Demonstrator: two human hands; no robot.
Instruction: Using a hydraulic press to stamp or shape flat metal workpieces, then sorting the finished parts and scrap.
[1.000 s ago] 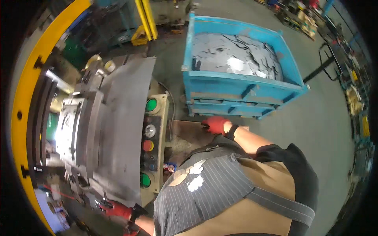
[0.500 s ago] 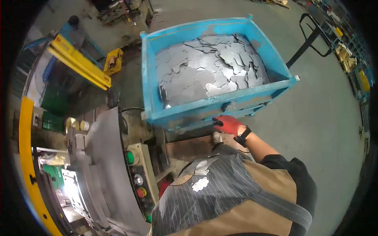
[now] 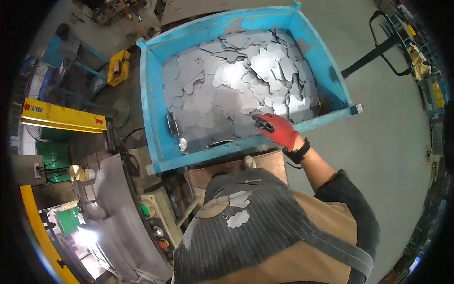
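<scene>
My right hand (image 3: pixel 279 130) wears a red glove and a black band (image 3: pixel 298 152) circles the wrist. It is over the near rim of a large blue metal bin (image 3: pixel 326 123). Its fingers are curled around something dark; whether that is a small object or the glove's dark finger coating cannot be made out. Many thin flat grey metal pieces (image 3: pixel 198 99) with wavy edges lie piled in the bin, overlapping and tilted at various angles. My left hand is out of view, behind the striped apron (image 3: pixel 265 222).
At left stands a machine with a grey metal cover (image 3: pixel 113 199) and a control box with a green button (image 3: pixel 145 210). Yellow guards (image 3: pixel 61 115) rise beyond it. A yellow crate (image 3: pixel 118 67) sits left of the bin, a black handle (image 3: pixel 378 49) right of it.
My right hand has risen from in front of the bin to over its near rim. The view has shifted, with the bin appearing larger. The red bit beside the apron is gone from sight.
</scene>
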